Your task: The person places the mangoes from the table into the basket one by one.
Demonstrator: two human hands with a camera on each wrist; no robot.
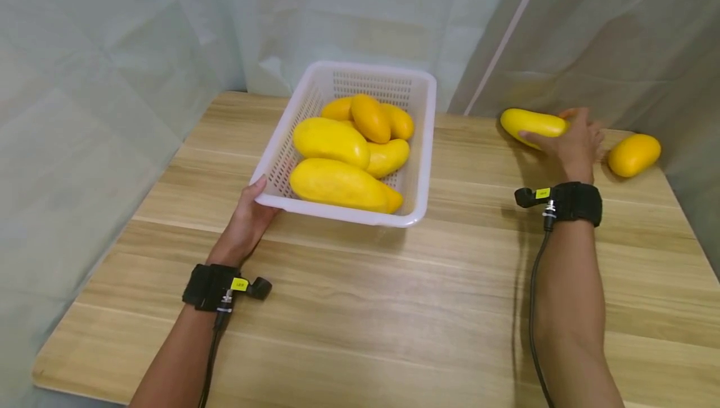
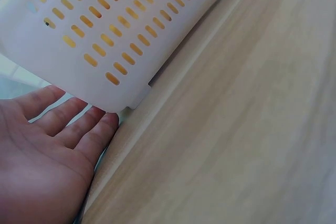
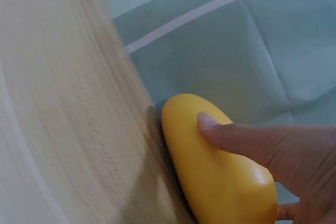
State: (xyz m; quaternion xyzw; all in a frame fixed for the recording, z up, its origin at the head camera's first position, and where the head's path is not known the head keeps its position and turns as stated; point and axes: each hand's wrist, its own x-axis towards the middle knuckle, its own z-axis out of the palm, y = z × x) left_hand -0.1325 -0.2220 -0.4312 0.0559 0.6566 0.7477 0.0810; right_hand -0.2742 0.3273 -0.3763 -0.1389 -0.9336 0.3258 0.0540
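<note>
My left hand [image 1: 250, 214] holds the near left corner of a white plastic basket [image 1: 343, 211], thumb at the rim and fingers below it on the outside. In the left wrist view, the fingertips [image 2: 107, 121] meet the basket's lower wall [image 2: 58, 72]. Several yellow and orange-yellow mangoes [image 1: 332, 139] lie piled inside. At the table's back right, my right hand [image 1: 576, 142] grips a long yellow mango [image 1: 529, 124]. The right wrist view shows the thumb pressed on that mango [image 3: 210, 177]; the other fingers are mostly hidden behind it.
Another orange-yellow mango [image 1: 634, 155] lies just right of my right hand, near the back right corner of the wooden table [image 1: 394, 308]. Pale sheeting [image 1: 360, 8] hangs behind the table. A cable [image 1: 534, 308] runs along each forearm from a wrist strap.
</note>
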